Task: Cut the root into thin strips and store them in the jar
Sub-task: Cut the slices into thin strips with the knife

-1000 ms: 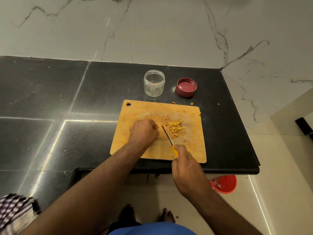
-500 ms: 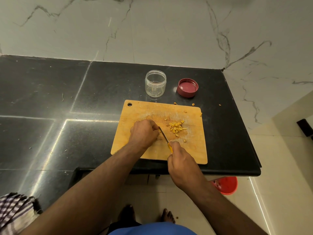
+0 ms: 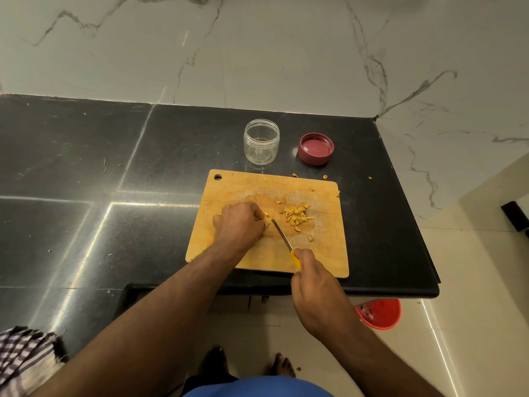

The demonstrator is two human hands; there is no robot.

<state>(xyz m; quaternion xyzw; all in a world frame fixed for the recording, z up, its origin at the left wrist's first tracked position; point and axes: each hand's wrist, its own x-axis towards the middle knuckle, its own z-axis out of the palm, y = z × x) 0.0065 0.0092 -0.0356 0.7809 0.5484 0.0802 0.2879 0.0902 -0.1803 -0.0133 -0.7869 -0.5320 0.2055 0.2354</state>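
At lower left of the frame, a checked cloth lies on the edge of the black counter. Right of it, at centre frame, a wooden cutting board rests flat near the counter's front edge, hanging hole at its upper left corner. On the board's left-centre the left hand lies knuckles up, its grip curled down over the root piece; only a pale sliver of root shows at the fingertips, so the hold itself is largely hidden. Just right of those fingertips, the knife blade slants across the board, tip near the root, yellow handle toward the lower right. The right hand has its grip closed round that handle, over the board's front edge. Right of the blade tip, a small heap of cut strips sits on the board, with a few loose bits beside it and several more off the board's upper right edge on the counter. Above the board, upper centre, the clear jar stands upright and open, apart from the board; whether anything is in it cannot be told. Right of the jar, its red lid lies inverted on the counter. Lower right, below the counter edge, a red bucket stands on the floor.
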